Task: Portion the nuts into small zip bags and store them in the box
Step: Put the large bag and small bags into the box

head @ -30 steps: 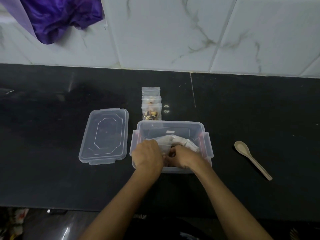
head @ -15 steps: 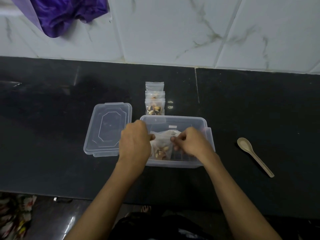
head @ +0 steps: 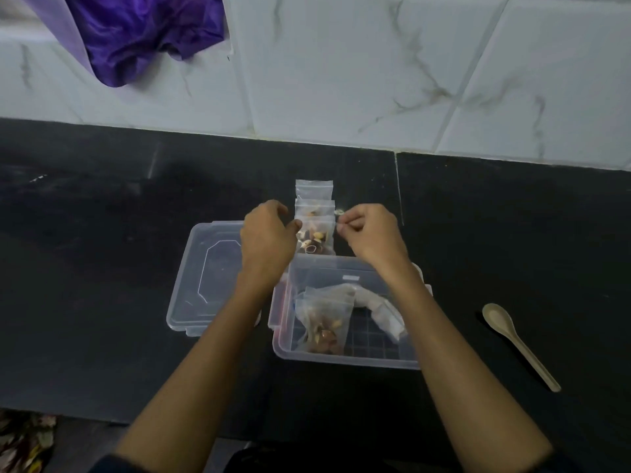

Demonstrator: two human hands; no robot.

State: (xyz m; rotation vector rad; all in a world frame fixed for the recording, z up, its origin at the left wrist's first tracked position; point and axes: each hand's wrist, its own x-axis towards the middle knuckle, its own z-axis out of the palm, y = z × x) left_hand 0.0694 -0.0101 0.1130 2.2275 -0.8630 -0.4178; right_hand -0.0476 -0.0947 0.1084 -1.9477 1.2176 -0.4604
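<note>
Though both hands' [head: 268, 233] [head: 370, 233] curled fingers flank the bags [head: 314, 230], neither grip's contact shows — cannot tell.

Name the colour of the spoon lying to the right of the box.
Pale beige spoon, plain, seen in the head view.

Dim, soft, wide-angle edge distortion

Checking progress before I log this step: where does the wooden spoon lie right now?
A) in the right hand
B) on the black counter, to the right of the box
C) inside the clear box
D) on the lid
B: the wooden spoon lies bare on the black counter, apart from the clear box and to its right, with no hand on it.
</note>
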